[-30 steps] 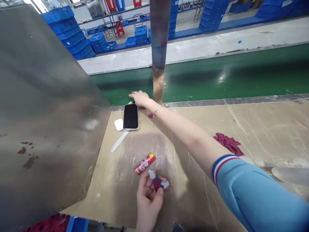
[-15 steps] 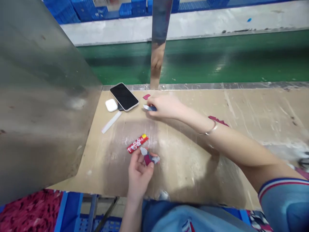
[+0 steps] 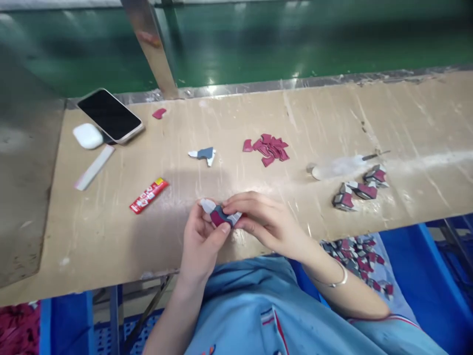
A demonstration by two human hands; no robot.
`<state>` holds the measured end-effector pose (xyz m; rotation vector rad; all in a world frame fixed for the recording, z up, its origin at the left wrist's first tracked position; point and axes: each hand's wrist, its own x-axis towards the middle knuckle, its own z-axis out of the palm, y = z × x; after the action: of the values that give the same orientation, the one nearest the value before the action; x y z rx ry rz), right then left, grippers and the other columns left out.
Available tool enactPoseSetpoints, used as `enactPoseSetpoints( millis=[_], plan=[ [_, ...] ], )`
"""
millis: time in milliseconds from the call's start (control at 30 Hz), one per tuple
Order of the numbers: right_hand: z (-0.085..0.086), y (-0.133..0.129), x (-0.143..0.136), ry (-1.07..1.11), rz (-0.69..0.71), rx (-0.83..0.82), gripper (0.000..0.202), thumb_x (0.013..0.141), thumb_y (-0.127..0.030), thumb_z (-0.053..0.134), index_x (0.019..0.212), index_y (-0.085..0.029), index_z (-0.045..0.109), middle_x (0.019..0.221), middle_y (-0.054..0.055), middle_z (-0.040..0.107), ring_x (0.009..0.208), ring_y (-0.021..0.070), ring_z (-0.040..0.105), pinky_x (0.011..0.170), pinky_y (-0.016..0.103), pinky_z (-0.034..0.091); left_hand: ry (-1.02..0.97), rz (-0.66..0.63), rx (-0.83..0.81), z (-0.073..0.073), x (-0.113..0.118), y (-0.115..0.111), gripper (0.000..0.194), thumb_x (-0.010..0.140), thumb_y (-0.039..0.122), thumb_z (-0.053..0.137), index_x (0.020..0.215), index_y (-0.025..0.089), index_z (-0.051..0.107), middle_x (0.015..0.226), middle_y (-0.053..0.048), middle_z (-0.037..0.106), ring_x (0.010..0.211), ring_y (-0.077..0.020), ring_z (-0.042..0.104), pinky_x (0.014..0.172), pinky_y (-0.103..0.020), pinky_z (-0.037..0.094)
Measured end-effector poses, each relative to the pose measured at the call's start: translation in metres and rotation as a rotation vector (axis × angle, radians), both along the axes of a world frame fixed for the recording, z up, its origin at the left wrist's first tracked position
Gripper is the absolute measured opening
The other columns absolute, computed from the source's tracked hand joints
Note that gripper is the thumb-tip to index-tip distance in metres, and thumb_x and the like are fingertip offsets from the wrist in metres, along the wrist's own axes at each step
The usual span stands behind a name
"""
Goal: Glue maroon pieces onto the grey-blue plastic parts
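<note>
Near the table's front edge, my left hand (image 3: 203, 236) pinches a small shaped piece in maroon, grey and white (image 3: 219, 215) between thumb and fingers. My right hand (image 3: 271, 224) closes on the right end of the same piece, its fingertips touching the grey and white part. Beyond the hands lies a loose grey-and-white piece (image 3: 204, 153), with no maroon on it. A small pile of maroon cut pieces (image 3: 272, 148) sits further right, and a single maroon piece (image 3: 159, 114) lies near the phone.
At left are a phone (image 3: 110, 116), a white case (image 3: 87, 136), a pale strip (image 3: 95, 166) and a red packet (image 3: 148, 195). To the right stand a translucent bottle with a thin tip (image 3: 336, 167) and several assembled pieces (image 3: 364, 190). Blue bins (image 3: 414, 261) are below; a metal post (image 3: 157, 54) rises behind.
My right hand has let go of the grey-and-white piece, now on the table, and come back to the piece in my left hand. The view has shifted right and down.
</note>
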<state>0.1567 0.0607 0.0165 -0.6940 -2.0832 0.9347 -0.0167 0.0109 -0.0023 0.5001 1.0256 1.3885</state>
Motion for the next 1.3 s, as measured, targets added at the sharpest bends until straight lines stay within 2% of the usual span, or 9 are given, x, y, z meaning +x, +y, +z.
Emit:
enactPoseSetpoints(
  millis=[133, 333, 600, 800, 1067, 1200, 1300],
  plan=[
    [-0.015, -0.017, 0.006, 0.052, -0.093, -0.026, 0.019, 0.112, -0.022, 0.060, 0.127, -0.022, 0.071, 0.123, 0.011, 0.082, 0.120, 0.0210, 0.079, 0.104, 0.035, 0.067, 0.074, -0.092, 0.047, 0.000, 0.007, -0.002, 0.048, 0.071, 0.045, 0.103, 0.095, 0.022, 0.069, 0.076, 0.004, 0.069, 0.066, -0.0090, 0.063, 0.064, -0.017, 0.055],
    [-0.023, -0.025, 0.010, 0.126, -0.111, -0.035, 0.019, 0.113, -0.022, 0.059, 0.126, -0.022, 0.072, 0.121, 0.010, 0.082, 0.119, 0.0201, 0.079, 0.104, 0.034, 0.067, 0.148, -0.101, 0.076, -0.002, 0.012, -0.008, 0.048, 0.074, 0.047, 0.102, 0.096, 0.022, 0.068, 0.078, 0.004, 0.071, 0.069, -0.0097, 0.066, 0.066, -0.017, 0.057],
    [-0.025, -0.027, 0.010, 0.139, -0.102, -0.027, 0.017, 0.112, -0.023, 0.061, 0.124, -0.021, 0.073, 0.124, 0.011, 0.082, 0.122, 0.0199, 0.078, 0.106, 0.032, 0.066, 0.206, -0.093, 0.168, -0.004, 0.012, -0.009, 0.039, 0.079, 0.039, 0.099, 0.096, 0.023, 0.067, 0.076, 0.006, 0.066, 0.064, -0.0082, 0.062, 0.062, -0.016, 0.055],
    [-0.027, -0.028, 0.009, 0.137, -0.118, -0.036, 0.020, 0.112, -0.023, 0.061, 0.126, -0.021, 0.074, 0.123, 0.012, 0.082, 0.120, 0.0217, 0.079, 0.105, 0.033, 0.066, 0.229, -0.125, 0.097, -0.003, 0.008, -0.008, 0.046, 0.075, 0.048, 0.100, 0.096, 0.023, 0.067, 0.076, 0.004, 0.067, 0.066, -0.0105, 0.063, 0.061, -0.018, 0.055],
    [-0.026, -0.025, 0.008, 0.146, -0.091, -0.051, 0.019, 0.112, -0.027, 0.060, 0.124, -0.023, 0.075, 0.122, 0.010, 0.082, 0.117, 0.0210, 0.079, 0.102, 0.034, 0.067, 0.165, -0.178, 0.102, -0.002, 0.001, -0.006, 0.042, 0.075, 0.041, 0.102, 0.096, 0.023, 0.070, 0.077, 0.003, 0.071, 0.065, -0.0092, 0.063, 0.060, -0.016, 0.056],
    [-0.025, -0.024, 0.006, 0.171, -0.093, -0.056, 0.018, 0.112, -0.028, 0.062, 0.121, -0.022, 0.076, 0.119, 0.010, 0.082, 0.115, 0.0208, 0.080, 0.101, 0.032, 0.068, 0.173, -0.214, 0.061, 0.001, -0.004, -0.004, 0.044, 0.074, 0.045, 0.102, 0.098, 0.023, 0.073, 0.081, 0.001, 0.071, 0.068, -0.0113, 0.065, 0.061, -0.019, 0.058],
    [-0.024, -0.022, 0.006, 0.163, -0.079, -0.067, 0.019, 0.112, -0.028, 0.062, 0.123, -0.023, 0.076, 0.120, 0.010, 0.082, 0.115, 0.0216, 0.079, 0.101, 0.033, 0.067, 0.193, -0.220, 0.063, 0.000, -0.006, -0.003, 0.045, 0.074, 0.049, 0.101, 0.098, 0.023, 0.074, 0.077, 0.001, 0.068, 0.063, -0.0108, 0.060, 0.058, -0.019, 0.055]
  ],
)
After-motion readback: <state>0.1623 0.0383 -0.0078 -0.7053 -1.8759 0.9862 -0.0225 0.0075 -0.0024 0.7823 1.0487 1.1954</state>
